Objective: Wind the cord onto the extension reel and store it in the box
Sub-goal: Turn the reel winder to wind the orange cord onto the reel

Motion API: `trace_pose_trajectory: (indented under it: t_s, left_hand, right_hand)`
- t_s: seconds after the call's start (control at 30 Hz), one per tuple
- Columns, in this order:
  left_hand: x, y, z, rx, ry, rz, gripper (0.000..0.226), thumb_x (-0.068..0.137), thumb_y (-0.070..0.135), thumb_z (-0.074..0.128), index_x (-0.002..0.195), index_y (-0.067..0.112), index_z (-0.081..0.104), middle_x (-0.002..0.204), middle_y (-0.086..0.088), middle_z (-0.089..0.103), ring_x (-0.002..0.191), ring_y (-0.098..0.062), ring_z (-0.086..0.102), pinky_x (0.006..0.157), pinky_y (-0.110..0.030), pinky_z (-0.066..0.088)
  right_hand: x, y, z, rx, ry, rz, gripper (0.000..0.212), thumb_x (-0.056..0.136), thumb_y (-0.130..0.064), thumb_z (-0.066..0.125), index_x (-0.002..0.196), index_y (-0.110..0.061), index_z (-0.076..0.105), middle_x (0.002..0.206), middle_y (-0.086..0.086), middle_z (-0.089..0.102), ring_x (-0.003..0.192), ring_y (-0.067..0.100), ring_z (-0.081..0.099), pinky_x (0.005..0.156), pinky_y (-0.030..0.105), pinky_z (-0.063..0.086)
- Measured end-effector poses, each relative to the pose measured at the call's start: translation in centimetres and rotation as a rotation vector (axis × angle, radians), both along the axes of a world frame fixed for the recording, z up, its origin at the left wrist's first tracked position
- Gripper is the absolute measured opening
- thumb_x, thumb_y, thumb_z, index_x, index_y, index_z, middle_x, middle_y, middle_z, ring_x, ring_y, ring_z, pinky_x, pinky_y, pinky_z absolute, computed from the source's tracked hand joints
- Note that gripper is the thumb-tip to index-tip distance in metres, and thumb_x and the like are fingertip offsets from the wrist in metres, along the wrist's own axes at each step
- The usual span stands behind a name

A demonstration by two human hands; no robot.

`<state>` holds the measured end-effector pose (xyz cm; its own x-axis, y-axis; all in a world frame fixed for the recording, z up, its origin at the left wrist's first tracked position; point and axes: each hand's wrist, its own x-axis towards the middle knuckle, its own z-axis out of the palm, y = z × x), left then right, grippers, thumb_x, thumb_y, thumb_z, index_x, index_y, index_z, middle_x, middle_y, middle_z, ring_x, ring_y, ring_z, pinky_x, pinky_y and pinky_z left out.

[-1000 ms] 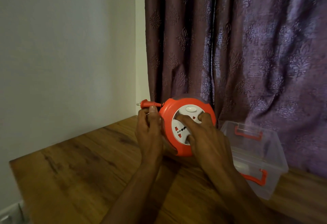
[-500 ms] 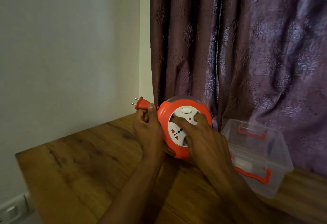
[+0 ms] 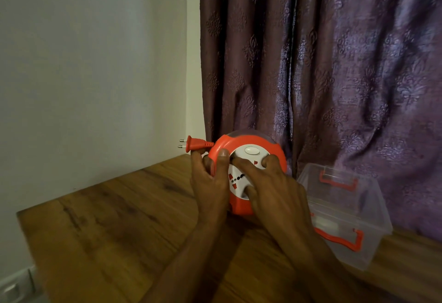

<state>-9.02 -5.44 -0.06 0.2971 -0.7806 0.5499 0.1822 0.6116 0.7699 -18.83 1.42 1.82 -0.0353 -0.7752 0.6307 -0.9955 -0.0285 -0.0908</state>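
Observation:
A round orange extension reel [image 3: 275, 152] with a white socket face stands on edge on the wooden table [image 3: 119, 219]. Its orange two-pin plug [image 3: 195, 144] sticks out at the reel's upper left, tight against the rim; no loose cord shows. My left hand [image 3: 210, 183] grips the reel's left rim, thumb on the front, a fingertip under the plug. My right hand [image 3: 270, 183] presses fingers on the white face. The clear plastic box [image 3: 373, 209] with orange handles stands open to the right of the reel.
A purple patterned curtain [image 3: 334, 75] hangs directly behind the reel and box. A white wall [image 3: 91, 63] bounds the table on the left. A white wall socket [image 3: 14, 286] shows at the bottom left corner, below the table edge.
The plug has drawn in against the reel's rim. My left hand let go of the plug and shifted onto the reel's rim. My right hand stays on the white face.

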Motion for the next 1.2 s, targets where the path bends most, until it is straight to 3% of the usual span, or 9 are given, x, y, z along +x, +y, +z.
trace_pose_trajectory:
  t_s: [0.17,0.3,0.37,0.6,0.77,0.9,1.1,1.2]
  left_hand:
    - [-0.1,-0.1,-0.2,0.000,-0.016,0.025,0.026,0.077,0.052,0.057,0.100,0.046,0.044,0.078,0.027,0.063,0.073,0.017,0.064,0.053,-0.006,0.049]
    - [-0.1,-0.1,-0.2,-0.015,-0.039,0.018,0.027,0.080,0.050,0.057,0.101,0.051,0.041,0.077,0.044,0.061,0.071,0.017,0.064,0.053,-0.007,0.050]
    - [-0.1,-0.2,-0.2,-0.018,-0.034,0.014,0.026,0.083,0.047,0.058,0.103,0.052,0.041,0.078,0.039,0.064,0.072,0.018,0.063,0.052,-0.006,0.049]
    - [-0.3,-0.6,-0.6,-0.032,-0.055,0.052,0.025,0.093,0.029,0.060,0.101,0.046,0.043,0.073,0.046,0.058,0.069,0.020,0.062,0.051,-0.004,0.047]
    - [-0.5,-0.9,-0.7,-0.040,-0.060,0.070,0.038,0.094,0.022,0.061,0.123,0.027,0.036,0.071,0.049,0.057,0.069,0.023,0.060,0.051,-0.001,0.045]
    - [-0.5,-0.9,-0.7,-0.044,-0.071,0.080,0.040,0.094,0.022,0.061,0.123,0.029,0.034,0.070,0.051,0.055,0.068,0.024,0.059,0.051,-0.001,0.045]
    - [-0.3,-0.6,-0.6,-0.028,-0.057,0.071,0.040,0.093,0.025,0.062,0.123,0.032,0.035,0.075,0.050,0.057,0.072,0.022,0.061,0.052,-0.005,0.048]
    - [0.0,-0.2,-0.3,0.011,-0.046,0.086,0.040,0.093,0.027,0.064,0.122,0.035,0.038,0.070,0.044,0.059,0.066,0.015,0.062,0.056,-0.016,0.055]
  right_hand:
    - [-0.3,-0.1,-0.3,0.002,-0.011,-0.023,0.066,0.083,-0.040,0.055,0.137,-0.056,0.020,0.125,-0.002,0.047,0.096,0.024,0.060,0.070,0.032,0.047]
    - [0.0,-0.3,-0.7,-0.025,-0.089,-0.035,0.067,0.079,-0.042,0.059,0.134,-0.057,0.025,0.122,-0.004,0.051,0.098,0.023,0.059,0.071,0.032,0.048]
    - [0.0,-0.5,-0.9,-0.043,-0.144,-0.040,0.067,0.077,-0.045,0.062,0.133,-0.058,0.027,0.124,-0.005,0.052,0.101,0.022,0.059,0.074,0.032,0.048]
    - [0.1,-1.1,-1.1,-0.075,-0.271,-0.046,0.070,0.070,-0.053,0.064,0.131,-0.060,0.030,0.118,-0.004,0.057,0.100,0.022,0.059,0.075,0.031,0.047]
    - [0.2,-1.1,-1.5,-0.085,-0.310,-0.058,0.069,0.071,-0.061,0.062,0.133,-0.057,0.030,0.118,-0.002,0.058,0.101,0.025,0.058,0.075,0.032,0.047]
    - [0.4,-1.1,-1.6,-0.098,-0.341,-0.059,0.069,0.072,-0.063,0.062,0.133,-0.056,0.031,0.119,-0.001,0.059,0.103,0.025,0.058,0.079,0.034,0.049]
    - [0.9,-0.6,-1.7,-0.095,-0.374,-0.047,0.066,0.076,-0.061,0.061,0.135,-0.052,0.033,0.125,0.001,0.057,0.107,0.025,0.057,0.082,0.034,0.049]
    - [1.0,-0.3,-1.2,-0.020,-0.379,0.016,0.064,0.080,-0.057,0.058,0.137,-0.052,0.030,0.130,-0.002,0.055,0.114,0.023,0.053,0.086,0.032,0.045]
